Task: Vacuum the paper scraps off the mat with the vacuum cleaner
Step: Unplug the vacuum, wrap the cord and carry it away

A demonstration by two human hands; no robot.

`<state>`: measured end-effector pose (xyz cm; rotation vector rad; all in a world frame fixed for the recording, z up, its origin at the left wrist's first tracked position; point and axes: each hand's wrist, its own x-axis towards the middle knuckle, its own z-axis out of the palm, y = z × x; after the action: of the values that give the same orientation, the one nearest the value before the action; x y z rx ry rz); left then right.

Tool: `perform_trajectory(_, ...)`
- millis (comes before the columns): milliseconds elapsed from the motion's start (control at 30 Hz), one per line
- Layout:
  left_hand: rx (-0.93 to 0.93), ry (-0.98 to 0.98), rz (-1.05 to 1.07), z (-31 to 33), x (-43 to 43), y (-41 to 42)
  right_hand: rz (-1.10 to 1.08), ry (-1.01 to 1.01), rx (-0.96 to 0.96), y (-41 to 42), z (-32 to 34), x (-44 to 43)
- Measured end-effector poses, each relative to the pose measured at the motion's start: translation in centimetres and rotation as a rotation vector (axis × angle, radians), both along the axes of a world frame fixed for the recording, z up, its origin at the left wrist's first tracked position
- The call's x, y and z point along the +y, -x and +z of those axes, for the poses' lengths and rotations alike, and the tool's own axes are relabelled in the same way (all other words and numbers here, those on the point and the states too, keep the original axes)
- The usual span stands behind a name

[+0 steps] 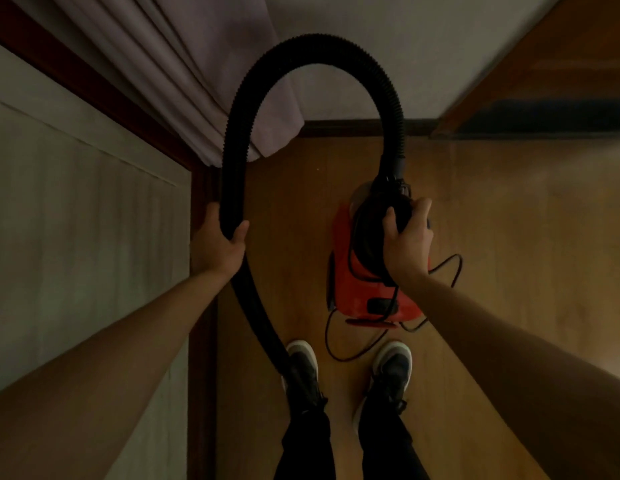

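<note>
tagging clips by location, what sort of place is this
Probably a room or hallway in a home: a wooden floor with a dark baseboard, a pale curtain hanging at the left, and a red vacuum cleaner by the person's feet.

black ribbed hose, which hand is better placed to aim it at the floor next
Left, probably. The left hand already wraps the black ribbed hose on its free run toward the shoes, while the right hand is occupied gripping the top of the red canister vacuum cleaner.

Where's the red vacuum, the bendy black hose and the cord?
red vacuum [364, 299]: head view, on its red body.
black hose [322, 43]: head view, top of its arch.
cord [455, 268]: head view, loop right of the vacuum.
</note>
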<state>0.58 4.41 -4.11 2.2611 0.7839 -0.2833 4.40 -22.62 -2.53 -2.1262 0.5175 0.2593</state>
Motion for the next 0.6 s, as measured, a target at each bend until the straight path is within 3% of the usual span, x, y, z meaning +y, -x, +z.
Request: perform_trajectory(600, 0.004, -0.017, -0.092, -11.2, -1.7, -1.9, -0.064, -0.01, -0.057, -1.2, -11.5, -0.1)
